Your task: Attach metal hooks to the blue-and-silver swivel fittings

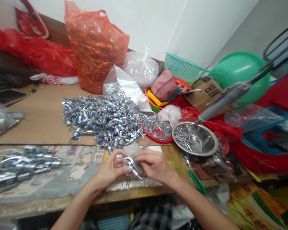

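Near the front edge of the workbench, my left hand [112, 169] pinches a silver metal hook [133, 169] with a blue band, a curved end and a small ring at its lower tip. Close on its right side is my right hand [155, 164], thumb and fingers pressed together; what lies between them is too small or hidden to make out. Behind both hands a greyish block [131, 149] rests on the bench. A large pile of similar blue-banded hooks [103, 118] lies just beyond, on brown cardboard [43, 111].
More hooks [26, 166] lie in a group at the left. A red dish [156, 129] of small metal pins and a steel bowl [194, 139] of longer pins stand right. Green-handled pliers [196, 182] lie near the edge. An orange bag [96, 48] stands behind.
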Tool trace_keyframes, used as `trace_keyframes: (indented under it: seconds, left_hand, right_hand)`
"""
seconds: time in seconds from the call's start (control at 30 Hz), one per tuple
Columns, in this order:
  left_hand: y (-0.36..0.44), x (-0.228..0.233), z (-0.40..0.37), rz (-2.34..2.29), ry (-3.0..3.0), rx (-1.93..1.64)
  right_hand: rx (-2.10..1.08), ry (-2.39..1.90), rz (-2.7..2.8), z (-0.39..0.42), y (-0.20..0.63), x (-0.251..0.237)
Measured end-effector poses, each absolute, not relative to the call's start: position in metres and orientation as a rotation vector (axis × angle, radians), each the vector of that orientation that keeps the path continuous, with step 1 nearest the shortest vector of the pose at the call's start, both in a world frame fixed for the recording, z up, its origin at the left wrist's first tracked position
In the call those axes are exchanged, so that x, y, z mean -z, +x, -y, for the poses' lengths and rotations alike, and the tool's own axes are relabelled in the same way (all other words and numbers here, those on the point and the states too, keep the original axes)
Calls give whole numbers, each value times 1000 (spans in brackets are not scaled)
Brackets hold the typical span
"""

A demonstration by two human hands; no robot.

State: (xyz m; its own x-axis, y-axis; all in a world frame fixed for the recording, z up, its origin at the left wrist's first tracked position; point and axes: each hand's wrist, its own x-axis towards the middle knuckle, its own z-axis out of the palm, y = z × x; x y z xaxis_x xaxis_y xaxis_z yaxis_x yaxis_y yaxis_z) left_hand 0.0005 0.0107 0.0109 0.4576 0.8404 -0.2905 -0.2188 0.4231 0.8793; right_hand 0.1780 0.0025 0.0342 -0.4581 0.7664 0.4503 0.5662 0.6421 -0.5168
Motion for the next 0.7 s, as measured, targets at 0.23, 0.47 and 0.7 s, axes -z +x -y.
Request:
trace_keyframes:
  seconds: [0.23,0.47,0.7]
  left_hand:
    - [2,-14,-10,-851,890,-763]
    - [1,-15,-11,-819,871,-772]
    - [1,-10,-12,-817,868,-746]
  right_hand:
    - [-6,-736,2532,3,179,-37]
    - [256,-803,2635,18,169,-44]
    - [6,-1063,2372,30,186,-23]
